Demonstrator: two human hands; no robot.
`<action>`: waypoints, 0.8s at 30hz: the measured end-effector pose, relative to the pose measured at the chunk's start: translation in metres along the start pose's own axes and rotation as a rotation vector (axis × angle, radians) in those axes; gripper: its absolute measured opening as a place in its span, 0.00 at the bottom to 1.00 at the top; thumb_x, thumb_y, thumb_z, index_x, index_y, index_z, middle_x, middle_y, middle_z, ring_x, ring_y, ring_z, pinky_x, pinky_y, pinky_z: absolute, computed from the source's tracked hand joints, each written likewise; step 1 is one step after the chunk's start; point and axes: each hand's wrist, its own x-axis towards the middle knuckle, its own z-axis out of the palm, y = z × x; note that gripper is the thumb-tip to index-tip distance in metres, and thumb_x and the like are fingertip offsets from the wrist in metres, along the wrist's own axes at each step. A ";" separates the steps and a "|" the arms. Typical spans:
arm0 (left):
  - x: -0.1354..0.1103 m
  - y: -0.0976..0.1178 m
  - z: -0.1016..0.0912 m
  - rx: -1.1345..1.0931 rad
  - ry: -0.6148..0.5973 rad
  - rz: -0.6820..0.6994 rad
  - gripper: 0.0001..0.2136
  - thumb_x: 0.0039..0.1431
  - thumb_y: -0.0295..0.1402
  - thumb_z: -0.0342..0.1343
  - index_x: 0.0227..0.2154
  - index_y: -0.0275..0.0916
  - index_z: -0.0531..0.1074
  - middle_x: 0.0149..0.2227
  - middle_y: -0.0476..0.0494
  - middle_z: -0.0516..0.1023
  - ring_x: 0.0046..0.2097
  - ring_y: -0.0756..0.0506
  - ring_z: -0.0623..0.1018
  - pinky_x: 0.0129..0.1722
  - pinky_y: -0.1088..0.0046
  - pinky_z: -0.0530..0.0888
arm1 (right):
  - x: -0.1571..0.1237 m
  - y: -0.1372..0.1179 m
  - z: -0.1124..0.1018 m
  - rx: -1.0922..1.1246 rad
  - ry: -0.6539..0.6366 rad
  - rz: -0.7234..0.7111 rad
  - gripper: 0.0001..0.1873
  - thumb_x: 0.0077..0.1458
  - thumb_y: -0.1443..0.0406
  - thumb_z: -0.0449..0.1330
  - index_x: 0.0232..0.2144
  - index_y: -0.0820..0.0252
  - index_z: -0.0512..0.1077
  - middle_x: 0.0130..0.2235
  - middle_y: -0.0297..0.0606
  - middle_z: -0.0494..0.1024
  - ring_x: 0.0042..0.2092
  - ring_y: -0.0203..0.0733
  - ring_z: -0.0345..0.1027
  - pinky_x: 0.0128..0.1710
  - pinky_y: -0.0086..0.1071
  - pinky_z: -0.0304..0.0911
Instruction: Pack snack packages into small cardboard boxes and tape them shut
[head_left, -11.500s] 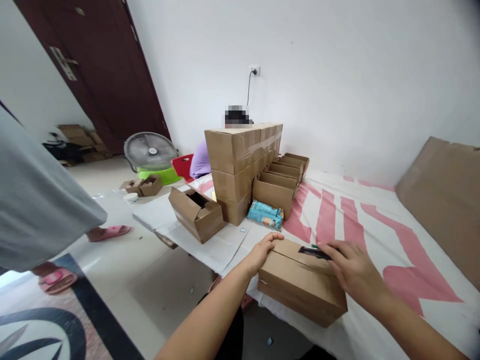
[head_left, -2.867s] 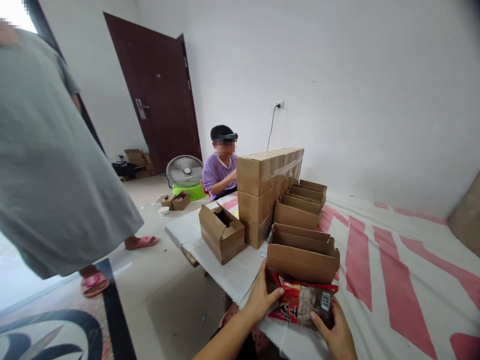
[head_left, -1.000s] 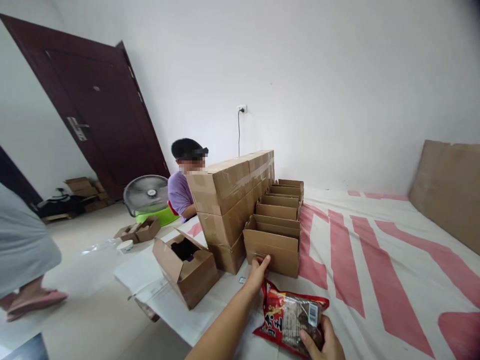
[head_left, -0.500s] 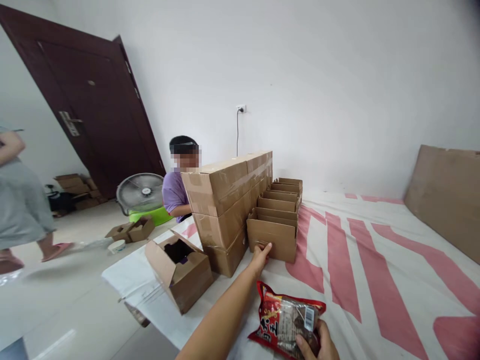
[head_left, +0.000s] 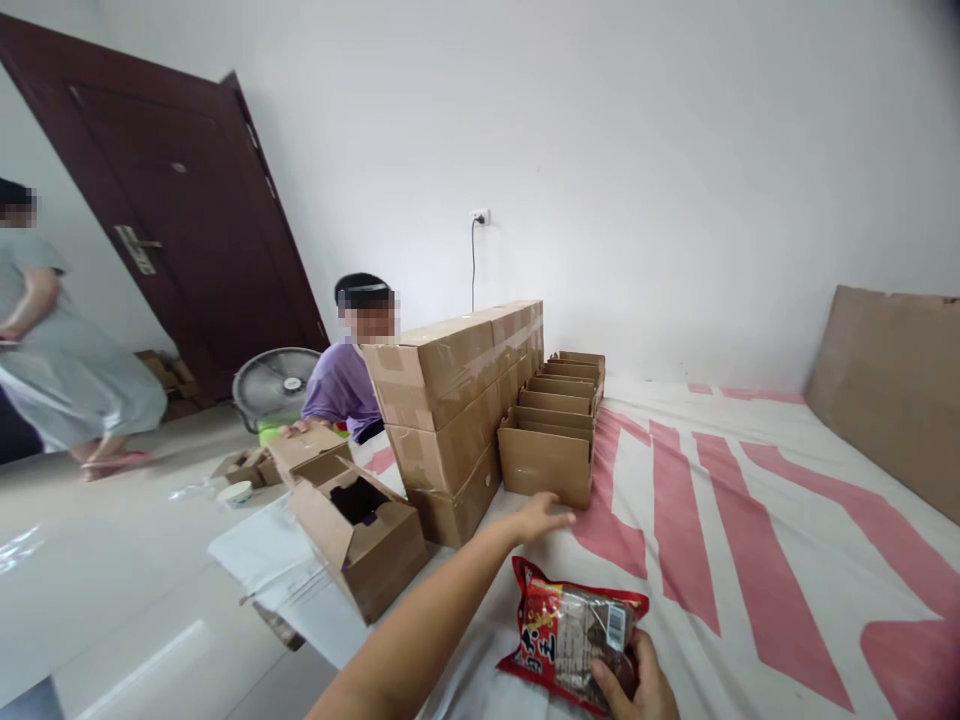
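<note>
A broad white cloth (head_left: 731, 620) with pinkish-red markings is stretching across my view. A taped stack of brown cartons (head_left: 457, 400) is standing on it, and a row of open boxes (head_left: 564, 386) is running alongside. The nearest open box (head_left: 541, 462) is showing its long side. A red-ended packet (head_left: 562, 635) is lying before it, well apart, its long axis running left to right and slanting slightly nearer at the right; its red end is pointing left. The right hand (head_left: 651, 685) is clamping the packet's right end, thumb on top. The left hand (head_left: 541, 518), fingers spread, is hovering beyond the packet, apart from the right hand; I cannot tell whether it is touching the box. A small barcode (head_left: 616, 624) is facing up near the right fingers.
</note>
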 end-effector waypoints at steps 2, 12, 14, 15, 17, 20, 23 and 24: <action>-0.016 0.003 0.006 0.083 -0.194 -0.041 0.17 0.52 0.44 0.64 0.39 0.38 0.76 0.37 0.43 0.80 0.35 0.43 0.80 0.37 0.61 0.77 | 0.002 0.002 -0.004 0.013 -0.050 0.007 0.26 0.46 0.48 0.62 0.42 0.59 0.68 0.41 0.44 0.81 0.43 0.51 0.76 0.44 0.35 0.70; -0.012 0.045 -0.011 0.970 -0.357 0.231 0.23 0.35 0.27 0.68 0.40 0.48 0.76 0.41 0.43 0.81 0.48 0.32 0.76 0.53 0.53 0.68 | 0.008 0.021 -0.001 0.215 0.042 0.025 0.34 0.45 0.48 0.64 0.50 0.58 0.63 0.55 0.53 0.71 0.52 0.54 0.72 0.46 0.39 0.71; -0.010 0.045 -0.016 1.046 -0.188 0.252 0.26 0.47 0.27 0.60 0.52 0.44 0.70 0.53 0.35 0.75 0.59 0.30 0.68 0.60 0.46 0.56 | 0.008 0.023 -0.001 0.205 0.028 0.013 0.32 0.47 0.49 0.63 0.49 0.58 0.64 0.55 0.52 0.71 0.52 0.53 0.71 0.47 0.39 0.71; -0.013 0.043 -0.017 1.081 -0.123 0.262 0.28 0.50 0.26 0.57 0.57 0.41 0.65 0.59 0.32 0.68 0.63 0.30 0.63 0.62 0.44 0.51 | 0.008 0.023 -0.001 0.201 0.018 0.009 0.31 0.47 0.49 0.63 0.49 0.58 0.64 0.54 0.51 0.72 0.51 0.53 0.72 0.47 0.40 0.71; -0.024 0.033 -0.013 1.140 -0.049 0.274 0.34 0.52 0.27 0.56 0.63 0.40 0.56 0.67 0.31 0.55 0.67 0.30 0.53 0.64 0.44 0.44 | 0.008 0.022 -0.001 0.186 0.001 0.006 0.29 0.47 0.51 0.64 0.47 0.58 0.66 0.51 0.50 0.74 0.50 0.53 0.72 0.46 0.40 0.71; -0.040 0.018 -0.001 1.206 -0.036 0.247 0.41 0.46 0.30 0.62 0.65 0.42 0.54 0.70 0.33 0.46 0.69 0.27 0.46 0.64 0.43 0.43 | 0.006 0.017 0.000 0.147 0.015 0.004 0.27 0.44 0.51 0.64 0.44 0.58 0.68 0.48 0.49 0.76 0.48 0.53 0.74 0.45 0.42 0.71; -0.045 0.010 0.013 1.240 -0.018 0.202 0.38 0.47 0.27 0.60 0.64 0.43 0.57 0.71 0.36 0.43 0.69 0.25 0.42 0.63 0.41 0.45 | 0.005 0.013 0.000 0.096 0.027 -0.011 0.25 0.44 0.51 0.63 0.43 0.58 0.69 0.46 0.48 0.78 0.46 0.53 0.74 0.45 0.43 0.71; -0.047 0.008 0.019 1.242 -0.001 0.189 0.35 0.50 0.26 0.57 0.64 0.42 0.56 0.71 0.36 0.42 0.69 0.26 0.42 0.63 0.40 0.45 | 0.005 0.012 0.000 0.083 0.022 -0.017 0.24 0.45 0.52 0.63 0.43 0.58 0.69 0.45 0.47 0.78 0.45 0.52 0.74 0.45 0.43 0.71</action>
